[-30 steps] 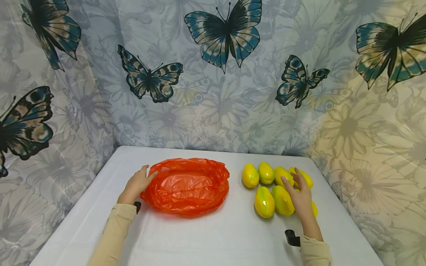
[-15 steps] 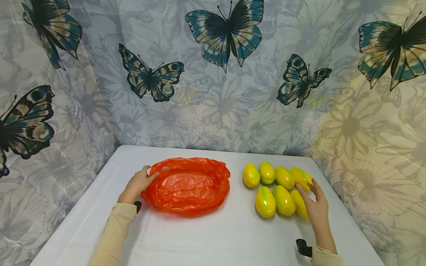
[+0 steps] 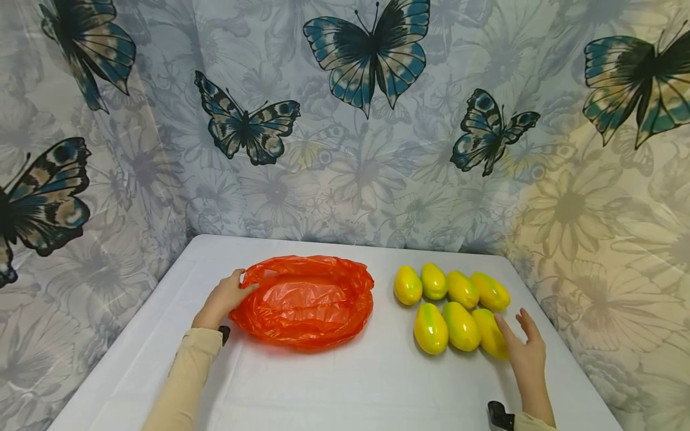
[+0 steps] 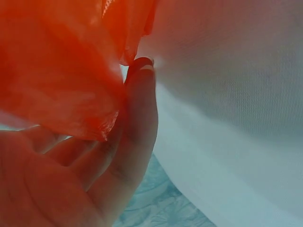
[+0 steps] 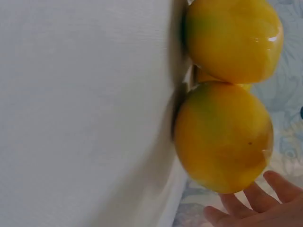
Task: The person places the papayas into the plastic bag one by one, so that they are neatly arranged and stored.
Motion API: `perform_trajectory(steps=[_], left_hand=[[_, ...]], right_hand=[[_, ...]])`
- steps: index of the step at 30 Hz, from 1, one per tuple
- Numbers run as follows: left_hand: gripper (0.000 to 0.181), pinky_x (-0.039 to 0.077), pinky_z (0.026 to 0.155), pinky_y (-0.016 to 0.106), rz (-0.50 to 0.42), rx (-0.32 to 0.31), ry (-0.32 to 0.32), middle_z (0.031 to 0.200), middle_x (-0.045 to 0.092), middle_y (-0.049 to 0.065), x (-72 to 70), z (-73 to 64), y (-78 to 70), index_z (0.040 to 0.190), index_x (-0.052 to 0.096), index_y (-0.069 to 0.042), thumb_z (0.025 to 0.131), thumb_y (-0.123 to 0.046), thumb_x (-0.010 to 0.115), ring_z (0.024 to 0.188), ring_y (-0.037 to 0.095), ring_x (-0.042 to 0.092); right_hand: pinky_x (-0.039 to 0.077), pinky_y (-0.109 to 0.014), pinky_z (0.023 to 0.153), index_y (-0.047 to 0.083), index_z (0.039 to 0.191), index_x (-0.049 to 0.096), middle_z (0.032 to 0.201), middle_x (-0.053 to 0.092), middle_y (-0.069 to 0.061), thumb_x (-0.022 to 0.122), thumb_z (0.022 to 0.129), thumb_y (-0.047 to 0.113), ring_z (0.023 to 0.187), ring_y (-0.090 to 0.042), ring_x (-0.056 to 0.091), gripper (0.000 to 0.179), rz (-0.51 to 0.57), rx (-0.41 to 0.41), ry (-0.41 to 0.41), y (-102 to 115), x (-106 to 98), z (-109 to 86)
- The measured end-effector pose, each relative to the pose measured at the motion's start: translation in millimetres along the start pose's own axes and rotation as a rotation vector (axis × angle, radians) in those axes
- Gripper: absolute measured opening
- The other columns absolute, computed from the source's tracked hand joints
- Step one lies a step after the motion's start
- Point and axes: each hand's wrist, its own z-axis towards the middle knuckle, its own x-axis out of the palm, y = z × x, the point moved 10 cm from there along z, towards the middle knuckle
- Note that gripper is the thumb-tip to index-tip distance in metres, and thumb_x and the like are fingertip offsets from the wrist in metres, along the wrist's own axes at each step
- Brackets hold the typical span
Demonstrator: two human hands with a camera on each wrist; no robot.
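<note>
A thin red plastic bag point(image 3: 302, 302) lies spread on the white table, its mouth facing up. My left hand point(image 3: 218, 300) is at the bag's left edge, thumb over the rim. In the left wrist view, the long, lightly bent fingers point(image 4: 139, 109) lie against the red plastic; the thumb is hidden there. On the right, several glossy yellow mangoes with green streaks sit in two rows. My right hand point(image 3: 528, 359) is beside the front-row right mango point(image 3: 489, 334), fingers spread. In the right wrist view its fingertips point(image 5: 232, 203) meet that mango's outline; contact is unclear.
The back row holds several mangoes, among them the far-right mango point(image 3: 490, 291). Two more front-row mangoes, the left mango point(image 3: 430, 328) and the middle mango point(image 3: 461, 326), stand close together. A butterfly-patterned cloth point(image 3: 345, 197) encloses the table point(image 3: 345, 389).
My right hand has moved from over the mangoes to their right side and toward me, uncovering those it hid. The left hand stays at the bag's edge.
</note>
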Motion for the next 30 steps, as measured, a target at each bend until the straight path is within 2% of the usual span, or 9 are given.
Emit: perform_trajectory(steps=[4,11,17,25,30], left_hand=[[0.071,0.049,0.096,0.058,0.002,-0.002,0.003,0.132,0.054,0.034,0.5,0.8,0.1,0.146,0.028,0.009,0.098,-0.036,0.055,0.115,0.046,0.058],[0.070,0.048,0.097,0.058,0.003,0.005,-0.003,0.133,0.053,0.034,-0.3,1.2,-0.9,0.146,0.030,0.010,0.098,-0.035,0.055,0.116,0.046,0.058],[0.069,0.050,0.094,0.056,0.001,0.002,0.002,0.129,0.055,0.034,0.6,1.2,0.3,0.146,0.029,0.009,0.099,-0.034,0.054,0.113,0.045,0.059],[0.069,0.049,0.096,0.057,-0.003,-0.010,0.011,0.134,0.052,0.035,1.4,1.3,1.9,0.146,0.029,0.009,0.099,-0.034,0.054,0.117,0.046,0.057],[0.068,0.048,0.097,0.057,-0.006,-0.009,0.013,0.135,0.051,0.035,1.7,0.8,1.1,0.146,0.029,0.010,0.099,-0.033,0.054,0.118,0.046,0.057]], right_hand=[[0.011,-0.057,0.122,0.011,0.158,0.013,0.160,0.021,-0.023,0.053,0.097,0.045,0.148,-0.043,0.016,0.080,-0.003,-0.013,-0.002,-6.0,0.6,0.6],[0.023,-0.057,0.118,0.013,0.158,0.014,0.161,0.020,-0.022,0.051,0.098,0.046,0.146,-0.046,0.023,0.078,-0.009,0.041,0.012,-17.0,4.9,0.2],[0.022,-0.058,0.118,0.016,0.157,0.016,0.161,0.020,-0.022,0.052,0.096,0.051,0.146,-0.047,0.021,0.079,-0.017,0.071,0.038,-20.8,8.2,-0.4],[0.030,-0.051,0.115,0.019,0.155,0.026,0.161,0.025,-0.016,0.052,0.094,0.056,0.141,-0.036,0.029,0.075,-0.075,0.092,0.050,-25.1,11.0,-0.2],[0.024,-0.054,0.119,0.017,0.155,0.026,0.162,0.023,-0.015,0.055,0.094,0.053,0.147,-0.039,0.023,0.077,-0.061,0.081,0.062,-26.3,11.7,0.6]])
